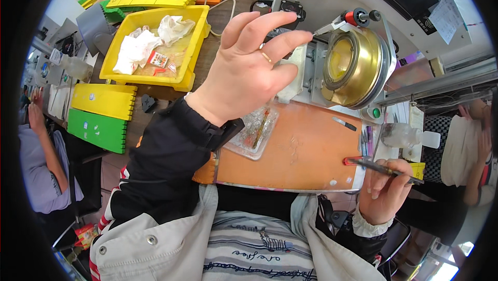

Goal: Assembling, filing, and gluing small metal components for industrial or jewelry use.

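My left hand is raised over the far part of the bench, a ring on one finger. Its fingers are spread, with nothing visible between them. One fingertip comes close to the pale pointed arm beside a gold round drum on the machine; I cannot tell whether they touch. At the right edge of the orange mat, my right hand grips slim dark tweezers, their tips toward the left. Below my left wrist lies a clear plastic tray with thin coloured pieces in it.
A yellow bin with crumpled white paper stands at the far left. Yellow and green notched panels lie nearer. Pens and a clear bottle are at the right. Other people sit on both sides.
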Tool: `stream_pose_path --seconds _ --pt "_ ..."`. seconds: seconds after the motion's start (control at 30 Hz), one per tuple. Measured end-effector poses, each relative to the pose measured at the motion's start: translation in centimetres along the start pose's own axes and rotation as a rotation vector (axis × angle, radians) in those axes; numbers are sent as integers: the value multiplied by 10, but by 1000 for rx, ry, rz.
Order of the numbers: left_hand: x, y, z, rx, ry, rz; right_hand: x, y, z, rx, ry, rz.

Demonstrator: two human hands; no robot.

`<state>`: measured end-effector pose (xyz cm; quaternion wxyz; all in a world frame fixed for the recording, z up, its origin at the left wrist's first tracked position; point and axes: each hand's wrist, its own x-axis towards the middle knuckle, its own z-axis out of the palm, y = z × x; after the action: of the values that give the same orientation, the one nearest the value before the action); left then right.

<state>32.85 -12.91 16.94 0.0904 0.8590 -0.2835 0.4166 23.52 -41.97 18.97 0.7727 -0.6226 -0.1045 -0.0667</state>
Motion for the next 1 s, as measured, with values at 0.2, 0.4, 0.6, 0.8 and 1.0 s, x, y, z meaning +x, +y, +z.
stream_pose_path --seconds 0.2,0.4,0.6,0.8,1.0 --pt "-16 -10 6 -409 143 -31 13 2 6 -60 -14 -41" --pt "-10 -6 -16 -444 285 -385 26 11 15 -47 -13 -29" --pt "-18 -8 7 -160 15 -321 34 21 22 -81 -15 10" --pt "-21 -6 3 -256 54 -306 44 2 32 -153 -75 -13" --pt "-17 -2 3 -608 96 -249 69 -5 34 -290 -132 -178"
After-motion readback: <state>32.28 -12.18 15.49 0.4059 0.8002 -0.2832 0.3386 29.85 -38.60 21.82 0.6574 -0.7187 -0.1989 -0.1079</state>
